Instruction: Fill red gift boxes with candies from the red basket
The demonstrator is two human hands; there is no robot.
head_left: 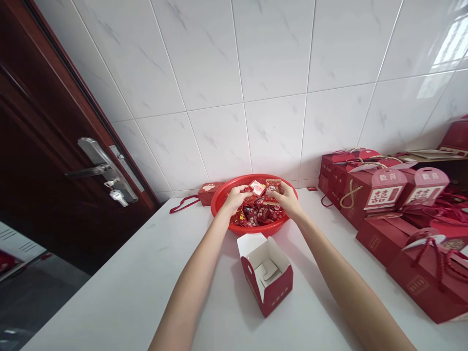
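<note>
A red plastic basket [219, 192] full of small wrapped candies [258, 213] stands against the tiled wall. Over its left side, my left hand [237, 199] has its fingers closed on a small red-wrapped candy, partly hidden by the fingers. My right hand [287, 199], at the basket's right side, pinches a flat red candy packet [272, 185] with a patterned wrapper. Between the hands, a small pink-and-white square box [258, 188] lies on the candies. Nearer to me, a dark red paper gift box [275, 291] stands with its top flaps up, showing a white inside with only its folded bottom.
On the right stand several red gift boxes [380, 192] with cord handles. A small red box [210, 193] with a ribbon sits left of the basket on the white table [164, 258]. A dark wooden door [47, 126] with keys in its lock borders the table's left.
</note>
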